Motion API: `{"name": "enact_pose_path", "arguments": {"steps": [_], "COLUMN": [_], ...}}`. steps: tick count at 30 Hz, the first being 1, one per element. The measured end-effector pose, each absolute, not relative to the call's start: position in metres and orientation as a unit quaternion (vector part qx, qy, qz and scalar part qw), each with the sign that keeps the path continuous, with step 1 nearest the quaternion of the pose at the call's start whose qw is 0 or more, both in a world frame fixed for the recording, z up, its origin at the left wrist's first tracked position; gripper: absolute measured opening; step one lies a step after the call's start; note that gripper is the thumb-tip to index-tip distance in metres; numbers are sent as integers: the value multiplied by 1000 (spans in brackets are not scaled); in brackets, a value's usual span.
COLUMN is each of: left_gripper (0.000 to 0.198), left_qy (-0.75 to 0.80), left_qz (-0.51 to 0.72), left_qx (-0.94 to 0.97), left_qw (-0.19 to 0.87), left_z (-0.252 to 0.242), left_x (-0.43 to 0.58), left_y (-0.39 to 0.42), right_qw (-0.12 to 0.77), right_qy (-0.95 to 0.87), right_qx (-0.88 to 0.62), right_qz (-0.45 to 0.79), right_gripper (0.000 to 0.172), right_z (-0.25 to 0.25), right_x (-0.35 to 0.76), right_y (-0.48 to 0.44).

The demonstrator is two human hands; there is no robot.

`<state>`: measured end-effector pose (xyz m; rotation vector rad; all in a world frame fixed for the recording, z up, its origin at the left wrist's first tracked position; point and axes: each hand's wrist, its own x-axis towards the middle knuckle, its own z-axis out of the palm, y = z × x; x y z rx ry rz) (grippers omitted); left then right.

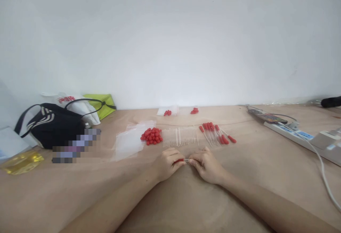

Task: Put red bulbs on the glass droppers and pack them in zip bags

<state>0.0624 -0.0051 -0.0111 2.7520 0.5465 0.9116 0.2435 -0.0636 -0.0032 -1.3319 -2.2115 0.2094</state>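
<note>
My left hand [168,163] and my right hand [206,163] meet at the middle of the wooden table [239,176], fingers pinched. The left pinches a red rubber bulb [179,161]; the right pinches a thin clear tube [187,160] that meets the bulb. Just beyond my hands lie a heap of red bulbs [152,136], a row of clear tubes [179,136] and several tubes with red bulbs on them [216,133].
Clear zip bags [130,141] lie left of the bulbs. Two small bags with red bits [167,111] sit near the wall. A black handbag [52,123], a green bag [102,105] and a yellow packet [21,161] stand at the left. A power strip [295,133] with cables runs at the right.
</note>
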Motion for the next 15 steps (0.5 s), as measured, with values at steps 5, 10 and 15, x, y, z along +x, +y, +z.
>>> {"name": "enact_pose_path", "arguments": {"steps": [5, 10, 15], "left_gripper": [21, 28, 7], "left_qy": [261, 395, 378], "left_qz": [318, 295, 246], "left_qx": [902, 858, 878], "left_qw": [129, 143, 163], "left_z": [-6, -4, -3], "left_x": [57, 49, 49], "left_y": [-6, -7, -6], "right_qw": [202, 242, 270], "right_qy": [-835, -731, -584], "right_qx": [-512, -635, -764], "right_qz": [-14, 66, 47], "right_gripper": [22, 27, 26], "right_z": [10, 18, 18], "right_x": [245, 273, 295], "right_y": [-68, -45, -3]}}
